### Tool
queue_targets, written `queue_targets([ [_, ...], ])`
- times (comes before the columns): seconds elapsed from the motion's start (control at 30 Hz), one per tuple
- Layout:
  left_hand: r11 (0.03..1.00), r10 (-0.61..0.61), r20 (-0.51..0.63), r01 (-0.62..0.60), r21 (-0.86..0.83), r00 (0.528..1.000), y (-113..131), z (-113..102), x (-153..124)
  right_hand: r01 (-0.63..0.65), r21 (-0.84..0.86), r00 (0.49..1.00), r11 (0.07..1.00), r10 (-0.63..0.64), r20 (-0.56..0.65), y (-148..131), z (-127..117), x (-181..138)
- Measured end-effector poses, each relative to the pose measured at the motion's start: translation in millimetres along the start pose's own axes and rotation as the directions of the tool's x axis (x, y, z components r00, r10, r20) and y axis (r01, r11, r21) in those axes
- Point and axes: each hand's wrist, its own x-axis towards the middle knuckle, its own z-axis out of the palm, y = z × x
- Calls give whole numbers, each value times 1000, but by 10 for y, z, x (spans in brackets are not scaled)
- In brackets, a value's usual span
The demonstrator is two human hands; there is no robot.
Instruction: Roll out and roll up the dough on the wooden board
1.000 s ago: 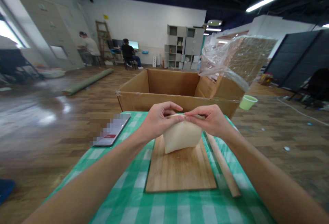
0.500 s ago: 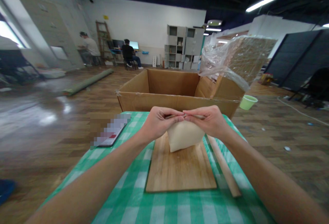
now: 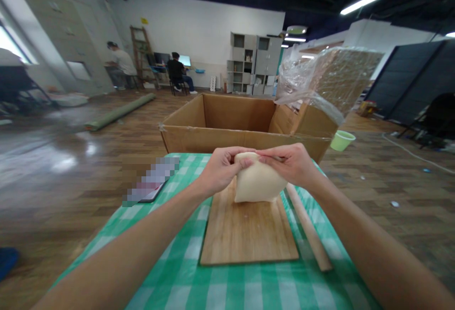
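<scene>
A pale, smooth sheet of dough hangs from both my hands over the far part of a wooden board. My left hand pinches its upper left edge, thumb in front. My right hand grips the upper right edge, with its fingertips close to those of the left. The dough's lower edge hangs near the board's surface; whether it touches I cannot tell. To the right of the board lies a wooden rolling pin, its far end near my right wrist.
A green-and-white checked cloth covers the table. A flat, blurred-out object lies at its left edge. Beyond stands a large open cardboard box, with a light green bucket on the floor to the right. Two people sit far back.
My left fingers have shifted along the dough's top edge, showing more of its face. The dough hangs slightly wider and a little higher. The board and rolling pin stay put.
</scene>
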Motion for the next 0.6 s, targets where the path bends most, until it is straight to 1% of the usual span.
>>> queue_targets([
  [0.1, 1000, 14, -94, -16, -18, 996, 31, 25, -3, -44, 10, 998, 999, 45, -47, -31, -16, 3],
  [0.17, 999, 34, -135, -33, 13, 990, 57, 30, -6, -55, 46, 998, 997, 57, -34, -69, -22, 10],
  [0.27, 995, 68, -133, -57, 83, 989, 103, 33, -17, -56, 106, 998, 993, 55, 14, -122, -11, 17],
  [0.37, 992, 69, -120, -55, 113, 990, 124, 44, -30, -47, 111, 999, 993, 48, -5, -144, 7, 16],
  [0.43, 998, 35, -118, -28, 59, 992, 104, 57, -31, -43, 78, 998, 996, 47, -42, -140, 8, 13],
  [0.53, 994, -45, -99, 35, -102, 994, 41, 71, -16, -42, 37, 994, 998, 46, -103, -121, -9, 15],
  [0.6, 986, -66, -123, 46, -160, 990, 12, 79, -2, -48, 43, 991, 998, 53, -120, -114, -22, 22],
])
